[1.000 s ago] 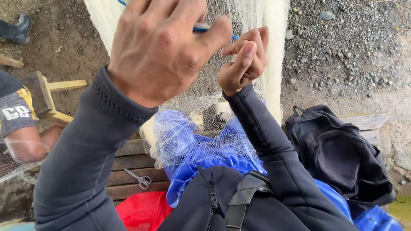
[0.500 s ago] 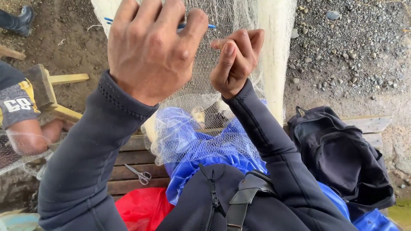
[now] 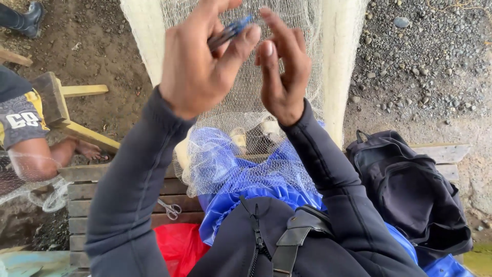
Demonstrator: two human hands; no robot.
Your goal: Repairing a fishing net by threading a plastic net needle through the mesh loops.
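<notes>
- The left hand (image 3: pixel 197 66) is raised in front of the fishing net (image 3: pixel 287 61), its fingers curled shut around a slim blue netting needle (image 3: pixel 229 32) whose tip juts out past the forefinger.
- The right hand (image 3: pixel 282 69) is up just beside it, palm turned toward the left hand, fingers loosely open and slightly bent; whether it pinches a strand of mesh cannot be told.
- The net hangs between two pale, thick bands and spills down over blue plastic sheeting (image 3: pixel 241 174) on the person's lap.
- Both arms wear dark, close-fitting sleeves.
- A pair of small scissors (image 3: pixel 170 209) lies on the slatted wooden bench (image 3: pixel 84 197) at the person's left, near a red cloth (image 3: pixel 179 246).
- A black backpack (image 3: pixel 410 190) sits at the right, on the bench's far end.
- Another person's arm (image 3: pixel 31 159), in a dark and yellow shirt, shows at the left edge, with more netting beside it.
- A dark boot (image 3: pixel 25 18) stands on the dirt at the upper left.
</notes>
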